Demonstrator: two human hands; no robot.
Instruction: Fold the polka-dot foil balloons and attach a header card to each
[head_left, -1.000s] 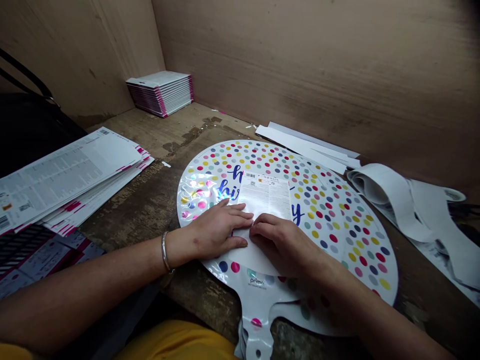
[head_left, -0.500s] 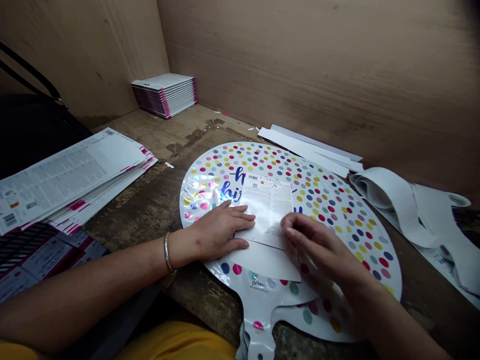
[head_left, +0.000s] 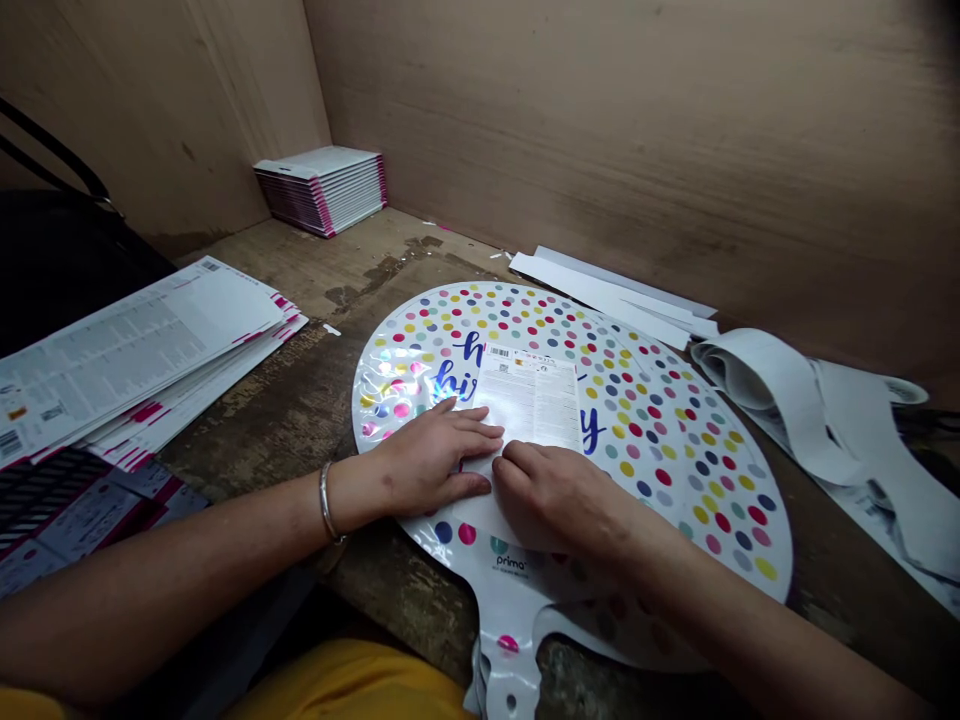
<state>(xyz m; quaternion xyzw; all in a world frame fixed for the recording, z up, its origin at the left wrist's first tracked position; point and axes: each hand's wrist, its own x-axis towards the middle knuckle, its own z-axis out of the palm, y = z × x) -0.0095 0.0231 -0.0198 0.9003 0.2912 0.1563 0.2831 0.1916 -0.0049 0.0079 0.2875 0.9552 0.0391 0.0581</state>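
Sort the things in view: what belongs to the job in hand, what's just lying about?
Likely part of the job:
- card, left hand and right hand on it
- dotted balloons, under it
- left pile, similarly printed
- back stack, pink-edged likewise

Apparently just lying about:
- paper strips
- curled paper
- black bag

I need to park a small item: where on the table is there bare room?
Bare tabletop shows between the card pile and the dotted balloons, running back to the far stack, bar small scraps. Crowded: mid-balloon, under the printed card, left hand and right hand; the right side, with paper strips.
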